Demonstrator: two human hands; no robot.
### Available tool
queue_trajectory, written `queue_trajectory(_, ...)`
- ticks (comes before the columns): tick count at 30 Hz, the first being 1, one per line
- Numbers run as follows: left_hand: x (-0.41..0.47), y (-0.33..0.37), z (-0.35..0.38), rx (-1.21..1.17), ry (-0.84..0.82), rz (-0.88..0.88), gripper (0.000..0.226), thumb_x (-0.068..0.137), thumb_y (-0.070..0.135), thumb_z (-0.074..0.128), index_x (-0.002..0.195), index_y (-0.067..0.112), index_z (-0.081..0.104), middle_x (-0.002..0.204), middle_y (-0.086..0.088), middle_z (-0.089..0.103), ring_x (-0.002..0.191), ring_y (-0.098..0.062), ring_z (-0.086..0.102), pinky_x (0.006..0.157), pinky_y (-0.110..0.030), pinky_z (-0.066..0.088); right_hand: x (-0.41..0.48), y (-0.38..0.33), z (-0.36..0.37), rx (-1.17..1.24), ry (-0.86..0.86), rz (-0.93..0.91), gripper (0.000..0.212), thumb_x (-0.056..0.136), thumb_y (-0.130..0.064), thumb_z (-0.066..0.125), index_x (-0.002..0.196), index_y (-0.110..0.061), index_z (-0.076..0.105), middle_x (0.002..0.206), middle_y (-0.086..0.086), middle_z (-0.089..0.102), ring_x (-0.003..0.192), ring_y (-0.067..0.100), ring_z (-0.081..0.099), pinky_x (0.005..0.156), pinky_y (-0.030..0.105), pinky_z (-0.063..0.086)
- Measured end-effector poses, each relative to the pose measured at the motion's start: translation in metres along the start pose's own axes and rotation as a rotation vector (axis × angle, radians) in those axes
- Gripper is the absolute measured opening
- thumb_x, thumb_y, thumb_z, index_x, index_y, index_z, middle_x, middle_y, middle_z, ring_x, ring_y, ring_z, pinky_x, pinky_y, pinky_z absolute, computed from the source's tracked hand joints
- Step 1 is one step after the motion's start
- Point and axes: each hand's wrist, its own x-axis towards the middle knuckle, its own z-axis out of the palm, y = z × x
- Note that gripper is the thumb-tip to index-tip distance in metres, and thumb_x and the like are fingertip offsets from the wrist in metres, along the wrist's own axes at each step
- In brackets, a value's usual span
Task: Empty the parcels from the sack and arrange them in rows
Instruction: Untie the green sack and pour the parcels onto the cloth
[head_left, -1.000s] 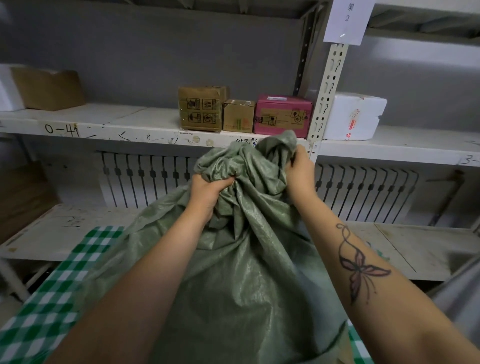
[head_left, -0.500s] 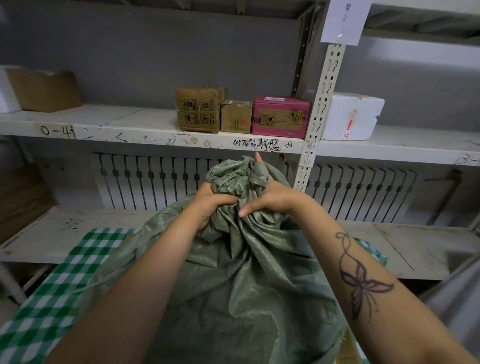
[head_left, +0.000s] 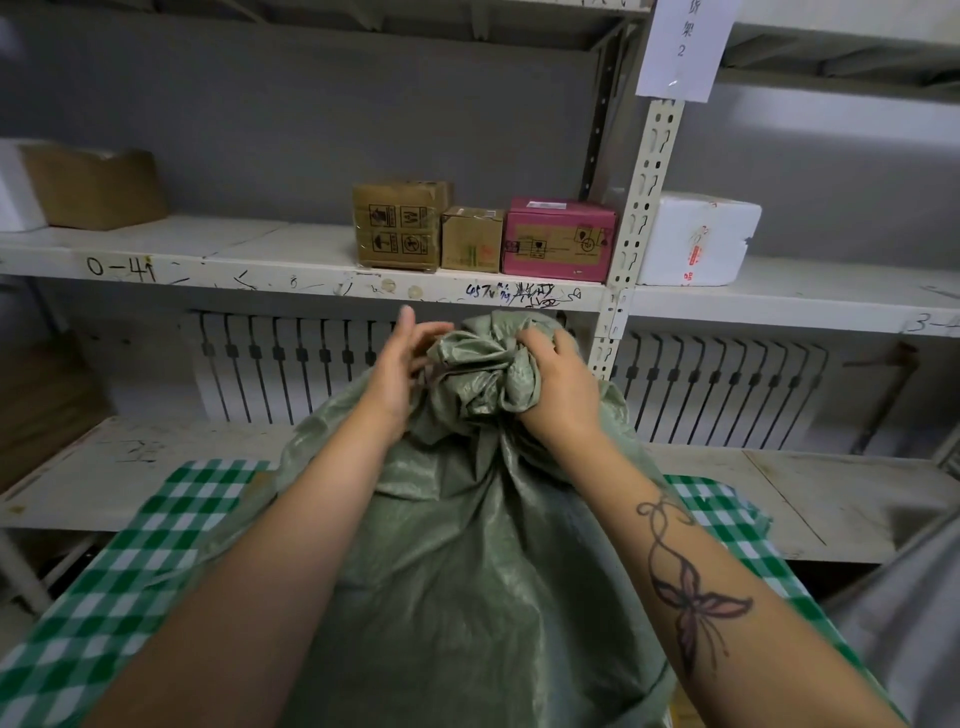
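Woven green sack, crinkly neck bunched in right hand.

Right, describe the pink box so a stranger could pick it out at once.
Find the white shelf marked 0-41, above the green sack. Three boxes sit in a row by the upright post. The pink box is rightmost, nearest the post; the other two are brown.

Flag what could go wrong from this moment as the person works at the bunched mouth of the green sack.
1. Only the right hand clamps the gathered neck of the sack; the left hand is open beside it, so the neck could slip loose.
2. The sack stands tall on the checked cloth; it could slump sideways, perhaps spilling parcels.
3. Its neck sits just below the shelf edge, so lifting it to tip it out may strike the shelf.
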Motion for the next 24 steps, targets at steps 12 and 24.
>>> queue_trajectory(12,-0.006,0.024,0.002,0.497,-0.306,-0.124,0.165,0.003,0.083,0.066,0.149,0.023,0.015,0.149,-0.004,0.031,0.136,-0.021,0.032,0.102,-0.03,0.029,-0.009,0.0,0.0,0.039,0.239,-0.223,0.039,0.071,-0.035,0.052,0.108,-0.022,0.046,0.11,0.025,0.058,0.093,0.041,0.062,0.061,0.038,0.053)
queue_trajectory(24,-0.011,-0.012,0.017,0.21,-0.09,-0.042,0.085,0.059,-0.008,0.081,0.127,0.021,0.039,0.111,-0.003,0.059,0.113,-0.024,0.056,0.099,-0.039,0.045,-0.019,0.0,0.014,0.205,0.03,-0.09,0.079,0.068,-0.014,0.076,0.124,-0.033,0.024,0.139,0.03,0.026,0.129,0.05,0.031,0.099,0.053,0.042)
